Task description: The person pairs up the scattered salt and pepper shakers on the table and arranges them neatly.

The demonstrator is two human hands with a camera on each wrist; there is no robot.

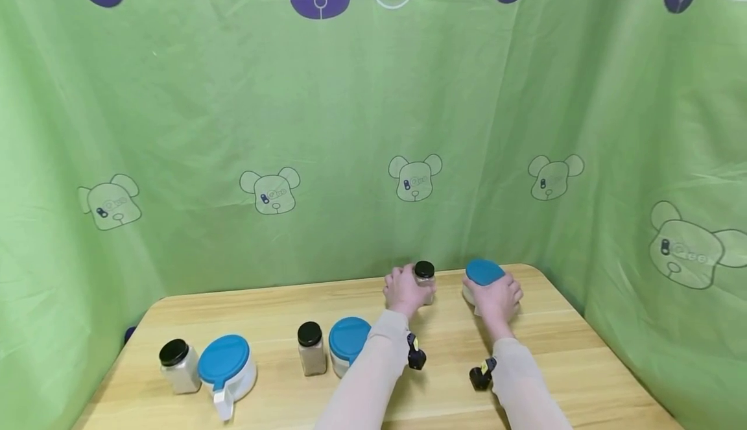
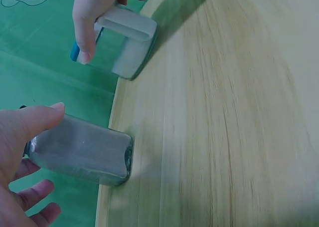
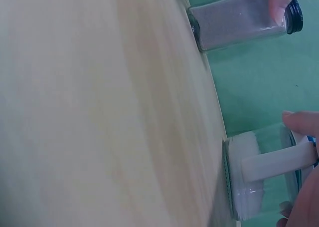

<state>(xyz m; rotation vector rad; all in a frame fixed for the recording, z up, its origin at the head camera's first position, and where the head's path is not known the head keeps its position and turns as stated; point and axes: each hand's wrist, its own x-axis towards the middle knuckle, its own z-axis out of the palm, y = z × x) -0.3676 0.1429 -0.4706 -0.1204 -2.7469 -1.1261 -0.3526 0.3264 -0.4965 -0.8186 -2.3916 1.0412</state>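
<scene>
Toward the table's back edge, my left hand (image 1: 405, 292) grips a square clear jar (image 1: 424, 270) with a black lid, filled with greyish powder. In the left wrist view the thumb lies along this upright jar (image 2: 84, 147), its base at the tabletop. To the right, my right hand (image 1: 497, 296) holds a round clear seasoning pot (image 1: 484, 272) with a blue lid. The right wrist view shows the pot's white handle (image 3: 279, 162) and white contents, with the thumb near the lid; most of the other fingers are hidden there.
On the wooden table (image 1: 455, 384), another black-lidded jar (image 1: 312, 349) stands beside a blue-lidded pot (image 1: 349, 338), partly behind my left arm. Farther left are a black-lidded jar (image 1: 181, 366) with pale contents and a blue-lidded pot (image 1: 224, 360). A green curtain (image 1: 338, 235) hangs behind.
</scene>
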